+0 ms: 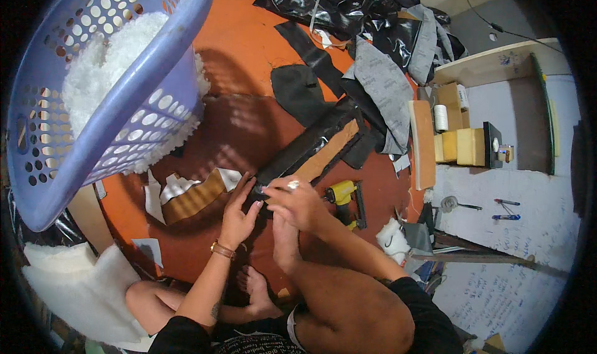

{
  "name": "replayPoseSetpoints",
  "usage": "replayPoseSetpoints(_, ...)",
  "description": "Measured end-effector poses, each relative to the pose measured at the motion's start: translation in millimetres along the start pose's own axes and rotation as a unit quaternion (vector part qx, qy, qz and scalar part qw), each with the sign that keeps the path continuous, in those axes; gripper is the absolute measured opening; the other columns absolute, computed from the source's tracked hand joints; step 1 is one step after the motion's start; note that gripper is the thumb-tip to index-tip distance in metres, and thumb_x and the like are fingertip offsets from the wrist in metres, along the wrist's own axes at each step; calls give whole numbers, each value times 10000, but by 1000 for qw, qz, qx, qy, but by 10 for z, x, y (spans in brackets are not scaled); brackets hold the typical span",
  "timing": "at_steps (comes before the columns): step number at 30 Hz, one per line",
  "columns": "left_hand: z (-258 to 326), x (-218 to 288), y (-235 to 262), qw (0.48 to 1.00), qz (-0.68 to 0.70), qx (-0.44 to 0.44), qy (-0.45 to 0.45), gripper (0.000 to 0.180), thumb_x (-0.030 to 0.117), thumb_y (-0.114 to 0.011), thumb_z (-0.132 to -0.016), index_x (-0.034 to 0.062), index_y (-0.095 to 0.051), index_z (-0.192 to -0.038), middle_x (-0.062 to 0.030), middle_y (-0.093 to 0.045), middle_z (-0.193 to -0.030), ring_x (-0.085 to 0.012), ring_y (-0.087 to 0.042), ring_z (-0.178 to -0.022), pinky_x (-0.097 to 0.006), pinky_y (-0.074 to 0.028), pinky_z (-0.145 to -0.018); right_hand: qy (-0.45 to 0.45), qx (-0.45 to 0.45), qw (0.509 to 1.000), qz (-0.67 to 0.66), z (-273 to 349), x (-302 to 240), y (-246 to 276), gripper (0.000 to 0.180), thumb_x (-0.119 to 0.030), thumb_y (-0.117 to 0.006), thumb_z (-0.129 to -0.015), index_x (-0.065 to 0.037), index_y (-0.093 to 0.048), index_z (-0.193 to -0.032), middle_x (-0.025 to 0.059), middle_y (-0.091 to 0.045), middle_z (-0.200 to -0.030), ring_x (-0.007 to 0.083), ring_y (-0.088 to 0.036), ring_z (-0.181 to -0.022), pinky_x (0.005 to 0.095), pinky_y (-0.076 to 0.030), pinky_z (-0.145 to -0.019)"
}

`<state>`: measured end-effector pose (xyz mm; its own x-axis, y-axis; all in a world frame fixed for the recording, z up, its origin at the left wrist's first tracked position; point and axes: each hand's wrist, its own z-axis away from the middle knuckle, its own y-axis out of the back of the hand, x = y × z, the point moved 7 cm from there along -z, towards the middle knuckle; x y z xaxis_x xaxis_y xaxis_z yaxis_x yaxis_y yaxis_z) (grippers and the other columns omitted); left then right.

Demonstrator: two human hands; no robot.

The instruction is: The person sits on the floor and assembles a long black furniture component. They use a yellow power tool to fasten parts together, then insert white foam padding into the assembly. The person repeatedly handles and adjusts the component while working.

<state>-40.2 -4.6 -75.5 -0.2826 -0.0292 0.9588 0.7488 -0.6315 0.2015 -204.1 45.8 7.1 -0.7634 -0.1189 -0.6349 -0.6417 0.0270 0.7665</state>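
Two hands meet at the near end of one black-wrapped panel

Nearest are two bare feet, the left foot flat and the right foot reaching up just below the right hand. The left hand, a brown-strapped wristwatch behind it, has fingers extended and thumb apart at the panel's left corner; whether they pinch it, I cannot tell. The right fingers bend over the same end, their grip hidden.

The long panel, edged in black leatherette with a tan strip showing along its face, runs from the fingertips away and to the right. Just right of it lies one yellow-and-black staple gun; left of the hands, one brown-and-white curved piece.

Farther left stands one lilac basket of white fibre stuffing. To the right a white surface bears two pens, with one white thread spool beyond them. Farthest is a heap of black leatherette, pieces uncountable.
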Motion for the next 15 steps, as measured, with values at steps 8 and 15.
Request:
replayPoseSetpoints(8, 18, -48, 51, 1000, -8, 4, 13, 496, 64, -711, -964, 66, -669, -1458, -180, -491, -1661, -306, -495, -1511, -433, -366, -1247, 30, -4, 1000, 1, -97, 47, -406, 248, -188, -751, -909, -62, -778, -1121, 58, -711, -1122, 289, -628, -1046, 444, -517, -915)
replayPoseSetpoints(15, 167, -410, -35, 996, 46, 53, 56, 417, 96, -699, -1004, 73, -706, -1421, -177, -516, -1640, -167, -580, -1365, -375, -463, -1161, 137, 16, 988, 68, -7, -112, -353, 301, -162, -688, -853, -43, -771, -1117, 52, -709, -1134, 254, -628, -1084, 418, -489, -912)
